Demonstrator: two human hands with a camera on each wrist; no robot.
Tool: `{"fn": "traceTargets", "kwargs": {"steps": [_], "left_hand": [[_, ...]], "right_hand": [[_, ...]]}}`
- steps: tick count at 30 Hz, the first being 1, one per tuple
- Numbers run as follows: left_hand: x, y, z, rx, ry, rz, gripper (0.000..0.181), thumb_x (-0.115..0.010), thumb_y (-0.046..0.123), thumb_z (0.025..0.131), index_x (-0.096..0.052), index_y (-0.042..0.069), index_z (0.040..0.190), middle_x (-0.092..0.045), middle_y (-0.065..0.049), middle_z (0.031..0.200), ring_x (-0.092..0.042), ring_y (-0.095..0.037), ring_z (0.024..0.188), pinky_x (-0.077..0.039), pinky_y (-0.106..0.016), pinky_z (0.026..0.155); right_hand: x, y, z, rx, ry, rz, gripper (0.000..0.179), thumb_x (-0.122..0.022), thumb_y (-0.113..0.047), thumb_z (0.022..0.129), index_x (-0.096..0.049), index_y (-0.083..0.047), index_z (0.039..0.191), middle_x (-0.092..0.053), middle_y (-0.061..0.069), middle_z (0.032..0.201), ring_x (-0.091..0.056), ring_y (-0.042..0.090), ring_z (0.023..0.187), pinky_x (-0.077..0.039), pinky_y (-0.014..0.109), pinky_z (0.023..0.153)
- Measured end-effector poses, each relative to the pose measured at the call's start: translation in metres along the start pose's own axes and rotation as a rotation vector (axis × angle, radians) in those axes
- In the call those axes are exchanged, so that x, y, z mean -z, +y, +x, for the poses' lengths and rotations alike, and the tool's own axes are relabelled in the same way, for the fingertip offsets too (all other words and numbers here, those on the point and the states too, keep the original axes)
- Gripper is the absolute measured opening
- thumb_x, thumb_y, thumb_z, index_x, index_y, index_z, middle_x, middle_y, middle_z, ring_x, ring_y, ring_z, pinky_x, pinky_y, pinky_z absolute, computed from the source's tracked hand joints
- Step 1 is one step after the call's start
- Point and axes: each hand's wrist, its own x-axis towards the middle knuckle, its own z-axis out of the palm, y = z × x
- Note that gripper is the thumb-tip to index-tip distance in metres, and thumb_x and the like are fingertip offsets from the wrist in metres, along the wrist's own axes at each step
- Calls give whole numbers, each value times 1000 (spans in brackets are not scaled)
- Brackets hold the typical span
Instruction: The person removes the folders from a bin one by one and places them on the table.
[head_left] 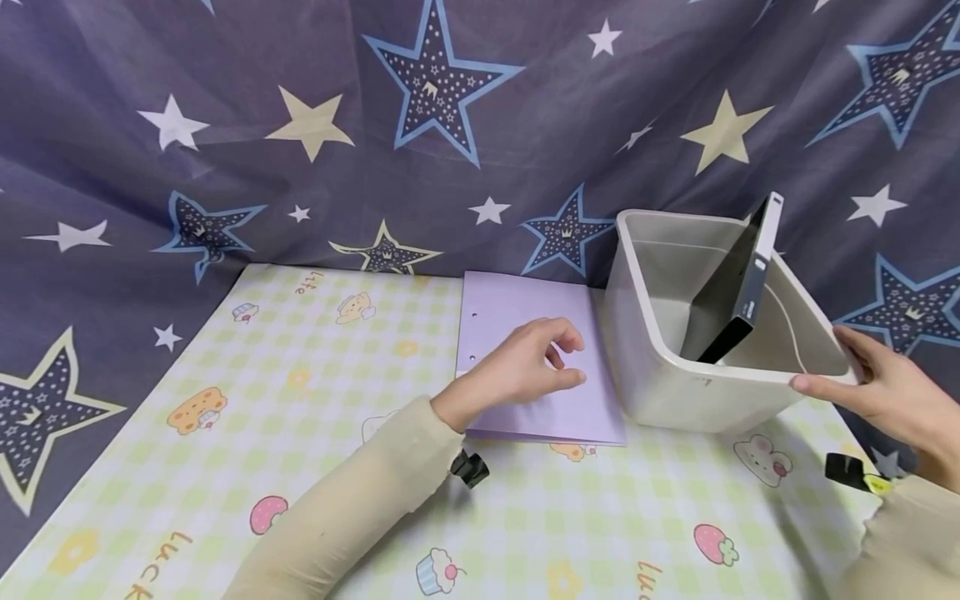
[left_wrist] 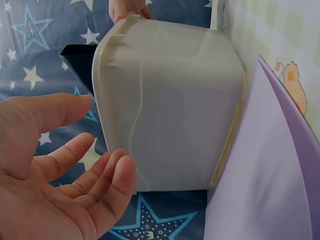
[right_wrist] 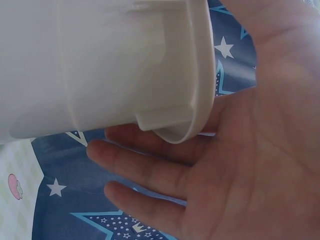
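A pale plastic bin [head_left: 705,396] at the table's [head_left: 187,475] far right corner, its rim in the right hand [head_left: 888,387].
The bin is greyish white and smooth, with rounded corners, a thick rim and walls narrowing toward the base; a flat black case [head_left: 720,304] with a silvery edge leans inside, its top above the rim. The right thumb and fingers grip the rim's near right corner. Loosely curled and holding nothing, the left hand [head_left: 532,362] hovers over a lilac folder [head_left: 540,308] with small holes, lying at the table's far edge just beside the bin.
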Motion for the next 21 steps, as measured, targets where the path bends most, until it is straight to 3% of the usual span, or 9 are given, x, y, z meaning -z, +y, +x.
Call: {"fn": "traceTargets", "kwargs": {"steps": [6,21], "left_hand": [[-3,9,8,-39,-19,13,26,-74,17,83,-59,10,103,-58,-3,105,-62,-7,81,-46,-23,85],[-10,24,21,-106,-10,9,27,-75,17,82,-59,11,104,-58,1,104,-60,-3,79,-43,-14,82]], "right_hand": [[0,0,-1,1,-1,24,103,-62,-44,90,6,9,147,-3,42,146,-12,63,129,-18,72,98],[-1,0,-1,5,2,18,102,-62,-44,90,4,9,147,-6,42,146,-14,63,128,-18,72,98]]}}
